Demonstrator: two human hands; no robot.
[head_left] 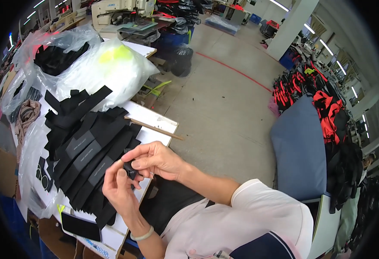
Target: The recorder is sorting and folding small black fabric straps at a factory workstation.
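Close together over the table's right edge, my two hands pinch a small dark piece [130, 170]. It looks black and folded, but my fingers cover much of it, so its kind cannot be made out. My right hand [158, 161] holds it between thumb and fingers from the right. From below and left, my left hand [119, 183] grips it with fingertips nearly touching those of the right. Beside them lies a spread pile of black fabric strips [83, 162] with zigzag-cut ends. Several strips carry dark grey labels [86, 156].
A smartphone [80, 226] rests at the white table's [155, 125] near edge; a wooden stick [155, 128] juts past its right side. Stuffed plastic bags [107, 69] stand behind the strips. A sewing machine [116, 13] is farther back. Rightward are a blue-grey panel [299, 151] and red-black garments [327, 112].
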